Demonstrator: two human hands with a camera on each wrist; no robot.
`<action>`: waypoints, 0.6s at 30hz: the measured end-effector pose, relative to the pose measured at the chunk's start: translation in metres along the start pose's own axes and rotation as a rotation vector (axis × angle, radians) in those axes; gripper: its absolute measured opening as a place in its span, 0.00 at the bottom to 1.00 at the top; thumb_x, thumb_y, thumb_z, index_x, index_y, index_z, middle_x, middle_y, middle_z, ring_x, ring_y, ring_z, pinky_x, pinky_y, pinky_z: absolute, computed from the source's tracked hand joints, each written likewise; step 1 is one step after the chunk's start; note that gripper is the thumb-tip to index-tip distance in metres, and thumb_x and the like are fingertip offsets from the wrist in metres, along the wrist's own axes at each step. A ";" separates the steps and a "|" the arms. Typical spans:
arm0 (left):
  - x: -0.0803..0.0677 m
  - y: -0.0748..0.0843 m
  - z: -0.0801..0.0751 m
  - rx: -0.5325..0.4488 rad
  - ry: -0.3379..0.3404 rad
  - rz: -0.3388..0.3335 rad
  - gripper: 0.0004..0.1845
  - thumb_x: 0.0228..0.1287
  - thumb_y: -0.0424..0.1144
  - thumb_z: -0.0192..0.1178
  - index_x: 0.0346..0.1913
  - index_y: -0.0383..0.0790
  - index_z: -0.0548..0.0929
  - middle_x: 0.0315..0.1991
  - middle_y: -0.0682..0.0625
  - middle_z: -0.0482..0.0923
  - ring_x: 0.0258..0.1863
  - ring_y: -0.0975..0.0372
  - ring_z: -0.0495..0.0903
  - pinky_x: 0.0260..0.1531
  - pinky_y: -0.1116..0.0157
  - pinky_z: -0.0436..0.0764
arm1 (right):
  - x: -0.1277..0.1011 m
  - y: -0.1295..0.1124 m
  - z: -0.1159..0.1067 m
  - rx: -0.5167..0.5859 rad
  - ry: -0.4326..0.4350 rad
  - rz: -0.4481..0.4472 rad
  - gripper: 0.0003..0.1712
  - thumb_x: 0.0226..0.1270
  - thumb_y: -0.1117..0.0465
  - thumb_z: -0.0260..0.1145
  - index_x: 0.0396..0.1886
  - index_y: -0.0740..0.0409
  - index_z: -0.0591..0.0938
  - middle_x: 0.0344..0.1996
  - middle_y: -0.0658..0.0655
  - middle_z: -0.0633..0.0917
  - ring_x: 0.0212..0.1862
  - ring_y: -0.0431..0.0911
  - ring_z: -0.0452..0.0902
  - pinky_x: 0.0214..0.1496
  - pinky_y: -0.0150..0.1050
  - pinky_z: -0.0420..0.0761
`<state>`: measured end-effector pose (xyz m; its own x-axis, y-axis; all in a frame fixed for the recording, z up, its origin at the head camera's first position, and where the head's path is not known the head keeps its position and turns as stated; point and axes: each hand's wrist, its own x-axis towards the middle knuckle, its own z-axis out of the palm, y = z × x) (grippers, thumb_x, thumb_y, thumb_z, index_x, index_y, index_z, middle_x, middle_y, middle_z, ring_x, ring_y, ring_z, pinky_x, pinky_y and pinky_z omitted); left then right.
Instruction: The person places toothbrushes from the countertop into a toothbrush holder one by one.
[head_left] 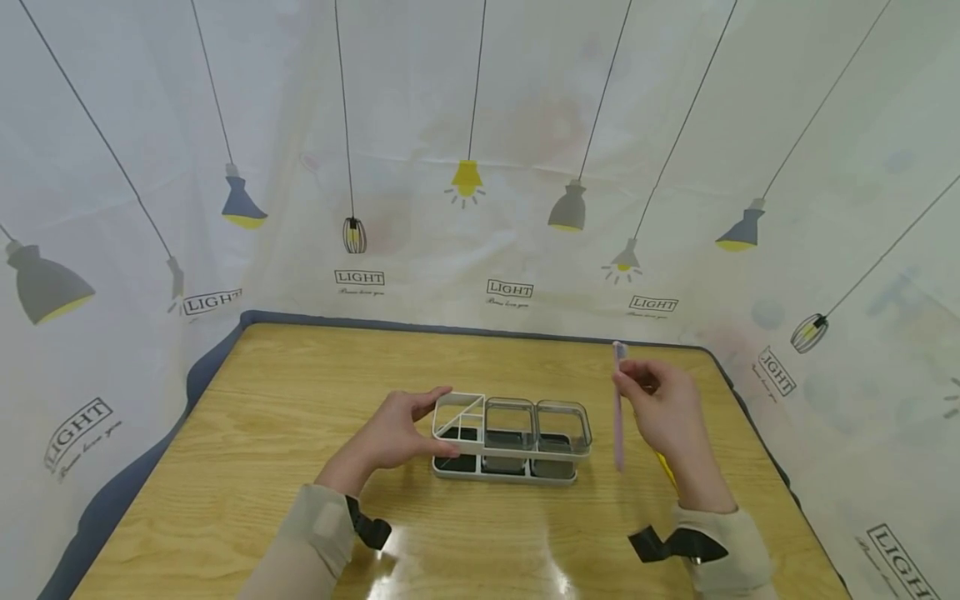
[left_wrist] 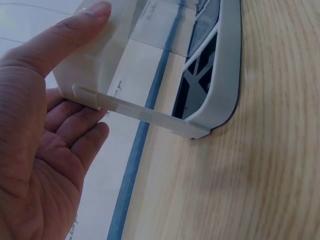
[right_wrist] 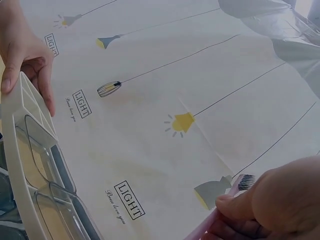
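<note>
A two-tier white toothbrush holder (head_left: 510, 452) stands on the wooden table in the head view. Its upper tier has a divided section at the left and two clear cups (right_wrist: 51, 189) beside it. My left hand (head_left: 393, 429) grips the left end of the upper tier, thumb on the near side and fingers on the far side. A narrow upright joins this tier to the dark-topped base (left_wrist: 229, 65). To the right of the holder, my right hand (head_left: 667, 408) pinches a pink toothbrush (head_left: 618, 425) near its bristles. The brush hangs upright, head up.
The wooden table (head_left: 315, 358) has a dark blue border along its back edge. Behind it hangs a white sheet (head_left: 420, 300) printed with lamps. Something yellow (head_left: 666, 472) lies partly hidden beneath my right wrist.
</note>
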<state>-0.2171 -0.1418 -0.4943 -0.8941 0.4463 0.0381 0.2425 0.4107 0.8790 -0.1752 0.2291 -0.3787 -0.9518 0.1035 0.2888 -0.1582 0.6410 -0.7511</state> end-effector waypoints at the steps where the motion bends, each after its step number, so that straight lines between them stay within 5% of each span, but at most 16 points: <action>1: 0.000 0.000 0.000 -0.001 0.000 0.001 0.55 0.47 0.55 0.86 0.79 0.45 0.72 0.77 0.47 0.67 0.75 0.52 0.68 0.71 0.51 0.73 | 0.000 -0.001 0.000 0.008 -0.002 0.003 0.12 0.79 0.64 0.68 0.50 0.71 0.87 0.41 0.64 0.88 0.41 0.52 0.82 0.37 0.27 0.79; 18: -0.001 0.000 0.000 -0.010 -0.004 -0.004 0.55 0.47 0.56 0.86 0.79 0.46 0.72 0.78 0.47 0.67 0.76 0.51 0.68 0.70 0.51 0.74 | -0.005 -0.026 0.003 0.125 -0.028 0.013 0.13 0.79 0.63 0.68 0.51 0.72 0.86 0.44 0.65 0.87 0.47 0.52 0.84 0.44 0.24 0.82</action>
<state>-0.2165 -0.1423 -0.4947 -0.8935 0.4480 0.0321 0.2347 0.4047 0.8838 -0.1670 0.2090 -0.3623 -0.9606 0.0890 0.2632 -0.1755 0.5400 -0.8232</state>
